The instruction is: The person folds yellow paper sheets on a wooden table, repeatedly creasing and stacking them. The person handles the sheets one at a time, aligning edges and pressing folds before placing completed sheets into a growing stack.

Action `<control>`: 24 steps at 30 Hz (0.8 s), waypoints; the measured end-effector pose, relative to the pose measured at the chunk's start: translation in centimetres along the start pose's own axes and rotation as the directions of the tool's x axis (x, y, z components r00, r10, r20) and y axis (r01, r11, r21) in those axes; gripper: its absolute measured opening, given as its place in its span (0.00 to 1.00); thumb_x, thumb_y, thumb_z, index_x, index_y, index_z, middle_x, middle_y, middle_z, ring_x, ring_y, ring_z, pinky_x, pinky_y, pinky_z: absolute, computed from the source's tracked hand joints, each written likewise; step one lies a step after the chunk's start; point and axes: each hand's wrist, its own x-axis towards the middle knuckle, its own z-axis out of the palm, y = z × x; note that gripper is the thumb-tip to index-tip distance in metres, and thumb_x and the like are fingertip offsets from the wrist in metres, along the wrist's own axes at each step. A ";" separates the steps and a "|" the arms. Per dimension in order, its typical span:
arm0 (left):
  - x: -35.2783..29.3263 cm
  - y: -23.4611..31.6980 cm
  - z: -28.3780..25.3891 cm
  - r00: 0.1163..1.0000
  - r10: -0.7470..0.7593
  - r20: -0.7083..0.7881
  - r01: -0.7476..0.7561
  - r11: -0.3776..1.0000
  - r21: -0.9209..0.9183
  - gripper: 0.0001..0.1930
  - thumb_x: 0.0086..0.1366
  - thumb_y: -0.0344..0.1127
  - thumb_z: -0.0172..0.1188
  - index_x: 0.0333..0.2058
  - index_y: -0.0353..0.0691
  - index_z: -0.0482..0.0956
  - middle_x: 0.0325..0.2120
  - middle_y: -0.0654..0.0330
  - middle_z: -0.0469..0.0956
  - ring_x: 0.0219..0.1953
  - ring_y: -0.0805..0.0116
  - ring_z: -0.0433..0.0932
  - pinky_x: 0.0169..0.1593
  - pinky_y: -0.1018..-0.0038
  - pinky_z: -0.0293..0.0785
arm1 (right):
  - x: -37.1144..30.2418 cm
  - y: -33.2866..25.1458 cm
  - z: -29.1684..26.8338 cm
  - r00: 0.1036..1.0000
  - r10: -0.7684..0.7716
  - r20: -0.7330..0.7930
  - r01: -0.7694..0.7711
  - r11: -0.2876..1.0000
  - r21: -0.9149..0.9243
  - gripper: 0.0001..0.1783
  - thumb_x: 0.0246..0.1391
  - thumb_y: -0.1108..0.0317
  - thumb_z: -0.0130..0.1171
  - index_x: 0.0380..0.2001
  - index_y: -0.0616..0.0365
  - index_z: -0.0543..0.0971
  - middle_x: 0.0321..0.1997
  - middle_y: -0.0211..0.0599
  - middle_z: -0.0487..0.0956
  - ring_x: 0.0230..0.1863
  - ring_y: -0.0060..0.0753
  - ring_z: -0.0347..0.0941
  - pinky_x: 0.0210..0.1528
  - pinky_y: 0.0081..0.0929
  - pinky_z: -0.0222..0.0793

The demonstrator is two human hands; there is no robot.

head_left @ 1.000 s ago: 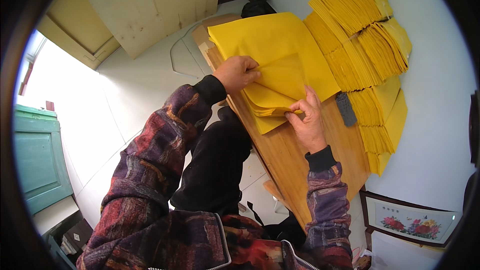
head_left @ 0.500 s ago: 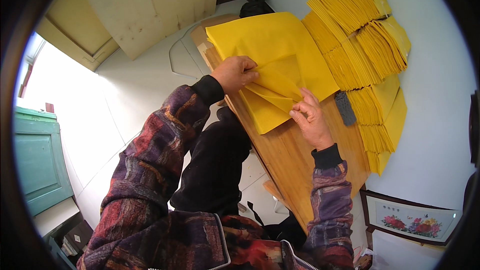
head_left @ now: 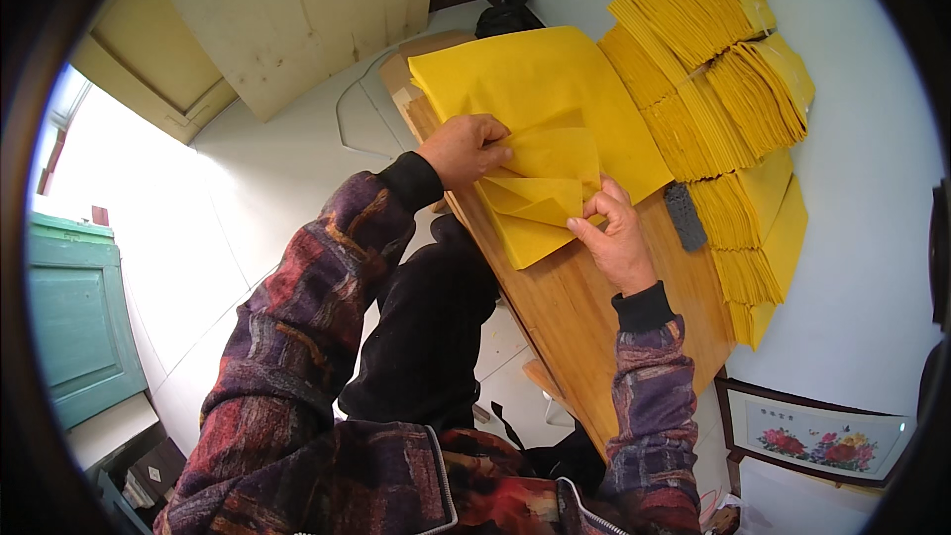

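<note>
A stack of large yellow paper sheets (head_left: 535,69) lies on the wooden table in front of me. On top of it is a smaller, partly folded yellow sheet (head_left: 545,159), its flaps lifted and overlapping. My left hand (head_left: 471,150) pinches the sheet's left edge between thumb and fingers. At the right, my right hand (head_left: 616,238) grips the sheet's other edge, thumb bent against the fingers. The fold between the hands stands up a little from the stack.
Bundles of folded yellow paper (head_left: 733,109) are piled against the wall at the right. A dark grey sponge-like block (head_left: 684,216) sits on the wooden table (head_left: 594,337) beside the stack. A framed flower picture (head_left: 812,433) leans at lower right, and a black bag (head_left: 507,14) is behind.
My right hand has shifted slightly left, drawing its edge of the sheet so that a pointed flap now overlaps. My left hand stays nearly in place.
</note>
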 end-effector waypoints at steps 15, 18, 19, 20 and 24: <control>-0.7 -0.5 0.2 0.983 0.184 -0.008 -0.184 0.983 0.003 0.15 0.54 0.32 0.61 0.39 0.29 0.77 0.42 0.49 0.76 0.44 0.54 0.75 0.50 0.71 0.71 | 0.2 -0.3 0.1 0.989 0.049 -0.137 -0.043 0.998 0.046 0.11 0.46 0.75 0.63 0.30 0.63 0.71 0.56 0.43 0.71 0.54 0.42 0.66 0.53 0.32 0.64; -0.4 -0.8 0.7 0.994 0.100 -0.035 -0.102 0.992 -0.073 0.12 0.57 0.31 0.60 0.38 0.28 0.76 0.40 0.50 0.77 0.42 0.57 0.76 0.48 0.72 0.71 | -0.6 -0.7 0.0 0.962 0.010 -0.271 -0.019 0.999 -0.033 0.14 0.46 0.75 0.63 0.37 0.63 0.72 0.58 0.44 0.69 0.55 0.43 0.65 0.55 0.33 0.63; -0.3 -0.9 0.7 0.997 0.067 -0.032 -0.070 0.993 -0.092 0.12 0.58 0.30 0.60 0.38 0.28 0.76 0.40 0.51 0.77 0.42 0.59 0.76 0.49 0.73 0.71 | -0.8 -0.8 -0.1 0.946 -0.017 -0.325 -0.005 0.998 -0.067 0.15 0.46 0.75 0.64 0.39 0.63 0.72 0.59 0.44 0.68 0.56 0.44 0.65 0.56 0.34 0.63; -0.2 -0.9 0.6 0.998 0.058 -0.028 -0.060 0.995 -0.086 0.12 0.58 0.30 0.60 0.38 0.28 0.76 0.39 0.52 0.77 0.41 0.59 0.76 0.48 0.73 0.71 | -1.1 -1.0 -0.2 0.946 -0.014 -0.323 -0.019 0.995 -0.098 0.16 0.46 0.74 0.64 0.40 0.63 0.72 0.60 0.45 0.67 0.57 0.45 0.64 0.57 0.35 0.62; 0.1 -0.6 0.4 1.000 0.023 -0.013 -0.024 0.995 -0.096 0.12 0.59 0.31 0.60 0.38 0.28 0.76 0.34 0.52 0.77 0.36 0.61 0.75 0.44 0.73 0.71 | -2.4 -1.7 -0.4 0.952 -0.050 -0.301 -0.015 0.977 -0.210 0.18 0.44 0.73 0.66 0.39 0.61 0.73 0.61 0.45 0.64 0.61 0.49 0.59 0.60 0.38 0.59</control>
